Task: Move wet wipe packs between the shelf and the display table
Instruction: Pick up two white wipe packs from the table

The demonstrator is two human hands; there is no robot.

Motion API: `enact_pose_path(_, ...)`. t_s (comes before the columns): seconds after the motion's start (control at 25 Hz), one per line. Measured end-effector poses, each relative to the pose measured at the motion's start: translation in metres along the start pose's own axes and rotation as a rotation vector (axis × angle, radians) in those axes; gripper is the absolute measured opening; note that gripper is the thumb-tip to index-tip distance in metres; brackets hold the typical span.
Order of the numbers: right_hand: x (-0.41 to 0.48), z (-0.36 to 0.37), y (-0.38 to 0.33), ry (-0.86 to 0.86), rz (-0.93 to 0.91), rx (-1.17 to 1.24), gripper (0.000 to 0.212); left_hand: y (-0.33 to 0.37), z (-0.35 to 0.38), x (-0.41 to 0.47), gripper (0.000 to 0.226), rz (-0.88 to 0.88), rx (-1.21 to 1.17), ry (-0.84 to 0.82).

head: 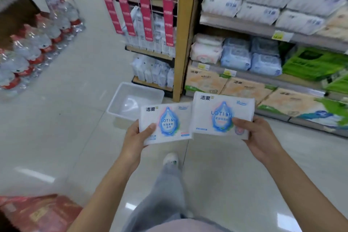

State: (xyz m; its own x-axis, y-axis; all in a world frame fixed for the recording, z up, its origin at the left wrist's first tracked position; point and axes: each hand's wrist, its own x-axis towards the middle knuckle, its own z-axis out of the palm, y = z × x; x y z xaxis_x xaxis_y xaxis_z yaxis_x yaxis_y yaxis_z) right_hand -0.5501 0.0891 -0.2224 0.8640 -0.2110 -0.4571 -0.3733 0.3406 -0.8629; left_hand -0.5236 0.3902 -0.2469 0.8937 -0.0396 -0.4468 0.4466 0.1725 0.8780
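Observation:
I carry two white wet wipe packs with a blue drop and the word LOTION printed on them. My left hand grips the left pack at its lower left corner, thumb on top. My right hand grips the right pack at its lower right corner, thumb on its face. Both packs are held flat in front of me above the floor, side by side and nearly touching. The shelf with stacked white, blue and green tissue packs stands to the front right.
An empty translucent plastic bin sits on the tiled floor just beyond the packs. Shrink-wrapped water bottles line the left side. A rack with pink strips stands ahead. Red packs lie bottom left. My leg and shoe step forward.

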Motion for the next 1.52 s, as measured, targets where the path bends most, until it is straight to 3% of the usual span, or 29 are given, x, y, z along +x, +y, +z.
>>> enact_pose_path(0.28,0.073,-0.03,-0.119,0.173,-0.248,0.144,0.044,0.125,0.129,0.156,0.029,0.187,0.088,-0.263)
enact_pose_path(0.4,0.098,-0.037,-0.165,0.147,-0.332,0.172,0.079,0.177,0.184,0.194,0.023,0.29,0.122,-0.333)
enact_pose_path(0.48,0.122,-0.046,-0.194,0.145,-0.366,0.182,0.09,0.208,0.219,0.214,0.02,0.343,0.119,-0.381)
enact_pose_path(0.68,0.206,-0.075,-0.283,0.064,-0.437,0.176,0.065,0.272,0.304,0.269,0.032,0.477,0.045,-0.409)
enact_pose_path(0.76,0.241,-0.082,-0.322,0.025,-0.465,0.145,0.052,0.291,0.333,0.288,0.027,0.522,-0.003,-0.396)
enact_pose_path(0.96,0.311,-0.072,-0.413,-0.115,-0.539,0.054,0.072,0.335,0.38,0.314,0.024,0.555,-0.071,-0.363)
enact_pose_path(1.08,0.343,-0.049,-0.453,-0.145,-0.567,-0.017,0.059,0.366,0.389,0.33,0.034,0.617,-0.092,-0.32)
enact_pose_path(1.36,0.399,0.016,-0.499,-0.191,-0.595,-0.089,0.038,0.416,0.398,0.373,0.037,0.694,-0.121,-0.197)
enact_pose_path(1.52,0.423,0.039,-0.503,-0.139,-0.628,-0.101,0.026,0.423,0.403,0.392,0.054,0.681,-0.075,-0.18)
